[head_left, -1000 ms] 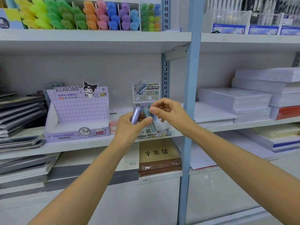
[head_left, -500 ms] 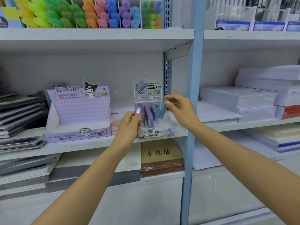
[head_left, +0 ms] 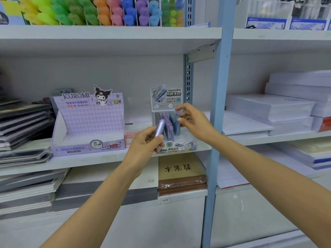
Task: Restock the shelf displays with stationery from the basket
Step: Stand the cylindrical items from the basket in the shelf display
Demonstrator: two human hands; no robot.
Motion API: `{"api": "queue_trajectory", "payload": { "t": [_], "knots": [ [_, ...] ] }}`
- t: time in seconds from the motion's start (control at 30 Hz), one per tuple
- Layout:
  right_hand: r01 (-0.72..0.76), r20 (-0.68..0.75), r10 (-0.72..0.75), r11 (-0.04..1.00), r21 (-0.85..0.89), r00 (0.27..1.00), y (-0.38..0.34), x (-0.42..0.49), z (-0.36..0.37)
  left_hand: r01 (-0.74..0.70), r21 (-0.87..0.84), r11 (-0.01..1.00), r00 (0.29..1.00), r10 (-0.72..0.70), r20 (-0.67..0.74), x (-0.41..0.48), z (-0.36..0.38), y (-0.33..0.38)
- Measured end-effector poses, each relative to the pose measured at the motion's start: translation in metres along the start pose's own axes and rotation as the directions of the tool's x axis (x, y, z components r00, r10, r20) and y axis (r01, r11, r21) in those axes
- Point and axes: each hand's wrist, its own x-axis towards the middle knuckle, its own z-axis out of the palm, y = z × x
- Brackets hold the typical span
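Note:
A small clear display (head_left: 186, 146) with a printed header card stands on the middle shelf (head_left: 86, 161). It holds several upright lead tubes in grey, purple and blue. My left hand (head_left: 145, 145) grips a purple lead tube (head_left: 160, 127) just in front of the display's left side, tilted up. At the display's right slot, my right hand (head_left: 194, 123) pinches the top of a blue lead tube (head_left: 177, 125) that stands among the others. The basket is out of view.
A purple Kuromi display box (head_left: 87, 122) sits left of the clear display, with a small pink box (head_left: 129, 138) between them. Dark notebooks are stacked at the far left and white paper reams (head_left: 268, 108) at the right. A blue upright post (head_left: 217, 104) divides the shelves.
My right hand carried the blue tube from my left hand to the display's right slot and lowered it in. My left hand drifted slightly and keeps the purple tube.

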Motion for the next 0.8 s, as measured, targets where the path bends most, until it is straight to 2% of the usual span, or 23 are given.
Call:
{"api": "queue_trajectory", "payload": {
  "t": [0.13,0.3,0.37,0.43,0.5,0.6,0.67,0.7,0.73,0.8],
  "knots": [
    [0.038,-0.113,-0.046,0.996,-0.077,0.993,0.006,-0.005,0.012,0.006,-0.063,0.998,0.999,-0.009,-0.05,-0.002,-0.001,-0.002],
    [-0.008,-0.103,-0.005,0.991,-0.132,0.995,0.004,-0.008,0.012,0.003,-0.111,0.994,0.999,-0.008,-0.039,-0.007,-0.003,0.001],
    [0.015,-0.147,-0.02,0.999,-0.037,0.989,-0.004,-0.011,0.007,-0.01,-0.1,0.995,1.0,0.007,-0.027,-0.008,-0.001,0.003],
    [0.052,-0.136,-0.031,0.986,0.161,0.99,-0.017,-0.016,0.001,-0.029,-0.083,0.996,0.999,0.028,-0.016,-0.009,0.002,0.005],
    [0.054,-0.029,-0.047,0.935,0.35,0.998,-0.028,-0.023,-0.002,-0.044,-0.072,0.996,0.999,0.044,-0.006,-0.009,0.006,0.007],
    [0.042,0.099,-0.092,0.905,0.424,0.991,-0.038,-0.031,-0.001,-0.064,-0.048,0.997,0.998,0.064,-0.006,-0.008,0.015,0.009],
    [0.06,0.058,-0.093,0.908,0.414,0.994,-0.04,-0.032,-0.006,-0.136,0.079,0.988,0.99,0.139,-0.036,-0.009,0.019,0.008],
    [0.067,0.01,-0.078,0.908,0.414,0.997,-0.039,-0.031,-0.01,-0.196,0.217,0.956,0.976,0.211,-0.05,-0.01,0.019,0.005],
    [0.068,-0.053,-0.05,0.909,0.412,0.997,-0.037,-0.029,-0.015,-0.257,0.381,0.888,0.954,0.296,-0.046,-0.012,0.018,0.001],
    [0.051,-0.205,0.03,0.923,0.382,0.978,-0.028,-0.023,-0.024,-0.352,0.644,0.679,0.9,0.434,0.034,-0.017,0.014,-0.007]
  ]
}}
